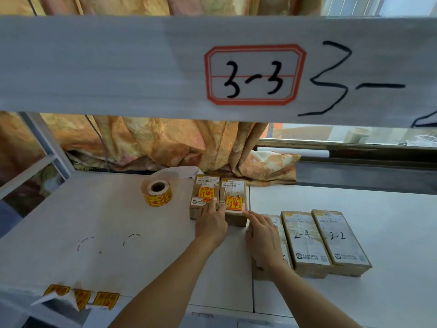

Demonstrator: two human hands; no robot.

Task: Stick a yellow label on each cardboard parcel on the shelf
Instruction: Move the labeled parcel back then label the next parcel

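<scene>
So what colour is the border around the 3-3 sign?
Red-orange border, clearest in the head view.

A single head-worn camera looks forward and down, close under the upper shelf beam [118,67], onto the shelf board [94,233] filling the frame's lower half; forearms enter from the bottom edge.

Brown cardboard parcels [234,202], matt white shelf [94,233]
</scene>
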